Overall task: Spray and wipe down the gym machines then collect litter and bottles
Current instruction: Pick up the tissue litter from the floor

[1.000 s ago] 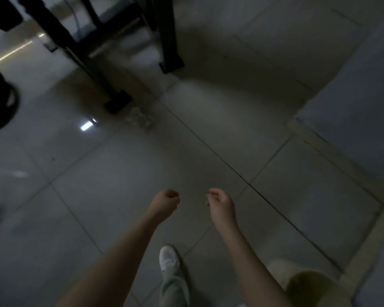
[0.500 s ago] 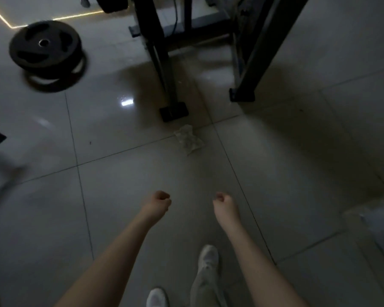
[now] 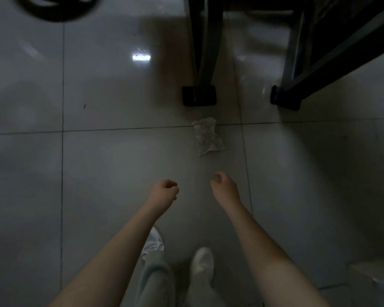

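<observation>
A crumpled clear wrapper (image 3: 207, 136) lies on the floor (image 3: 109, 162) across a tile seam, just before the machine foot (image 3: 198, 98); its contents are too dim to tell. The left hand (image 3: 164, 190) and right hand (image 3: 224, 187) hover short of it, fingers curled on nothing. The person stands nearer to it than before.

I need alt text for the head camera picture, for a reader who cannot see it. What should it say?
A crumpled translucent plastic wrapper lies on the glossy grey tiled floor, close to a black metal machine foot. Nearer the camera, the person's left hand and right hand extend forward, fingers curled, holding nothing.
</observation>
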A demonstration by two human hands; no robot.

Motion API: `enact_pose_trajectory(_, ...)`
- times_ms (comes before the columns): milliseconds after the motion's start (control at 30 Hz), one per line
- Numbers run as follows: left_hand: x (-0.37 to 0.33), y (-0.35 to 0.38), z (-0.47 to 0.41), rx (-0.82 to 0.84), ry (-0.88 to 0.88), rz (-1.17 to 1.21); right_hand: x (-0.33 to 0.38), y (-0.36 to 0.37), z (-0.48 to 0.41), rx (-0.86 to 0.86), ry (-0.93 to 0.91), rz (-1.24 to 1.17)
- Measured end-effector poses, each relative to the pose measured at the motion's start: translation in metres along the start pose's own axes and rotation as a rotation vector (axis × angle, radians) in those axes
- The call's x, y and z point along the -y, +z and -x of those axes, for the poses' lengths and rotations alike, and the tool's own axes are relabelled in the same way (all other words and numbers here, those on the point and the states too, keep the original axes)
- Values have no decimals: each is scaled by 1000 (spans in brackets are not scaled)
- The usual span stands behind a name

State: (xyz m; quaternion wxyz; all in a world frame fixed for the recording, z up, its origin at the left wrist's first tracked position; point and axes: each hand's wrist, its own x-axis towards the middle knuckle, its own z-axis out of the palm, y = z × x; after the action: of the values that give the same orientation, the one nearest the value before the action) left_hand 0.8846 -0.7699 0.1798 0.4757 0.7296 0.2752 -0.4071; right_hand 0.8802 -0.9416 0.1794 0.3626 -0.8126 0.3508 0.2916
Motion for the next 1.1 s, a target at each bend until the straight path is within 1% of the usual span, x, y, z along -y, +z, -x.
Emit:
enact_pose_trajectory(233, 15, 16, -87, -41, -73, 131, -12, 29, -108, -30, -82, 152)
enact_pose_trajectory(300, 16, 26, -116, -73, -50, 147, -17, 33, -147, -26, -107, 199)
enact_pose_trajectory(367, 21, 36, -148, -144, -35, 192, -21, 39, -186, 4, -142, 245)
enact_pose_trajectory(500, 29, 48, -200, -205, -3, 216, -25, 57, -249, -29, -283, 293)
enact_pose_trajectory(633, 33, 53, -231, -223, 90, 178, -28, 77, -293, -65, -267, 473)
enact_pose_trajectory(767, 32, 46, -247, -240, 159, 105, -31, 88, -312, -57, -336, 609)
enact_pose_trajectory(833, 30, 43, -249, -251, 170, 81, -36, 90, -313, -122, -357, 683)
enact_pose_trajectory(900, 28, 41, -250, -280, 181, 91, -43, 93, -311, -207, -415, 723)
enact_pose_trajectory(967, 28, 41, -246, -304, 193, 75, -54, 97, -305, -162, -482, 741)
enact_pose_trajectory(1000, 27, 41, -242, -307, 204, 59, -56, 98, -299, -143, -515, 713)
enact_pose_trajectory(1033, 28, 41, -237, -309, 216, 45, -60, 98, -295, -154, -552, 697)
enact_pose_trajectory(1100, 29, 40, -225, -307, 239, 13, -57, 90, -279, -176, -509, 674)
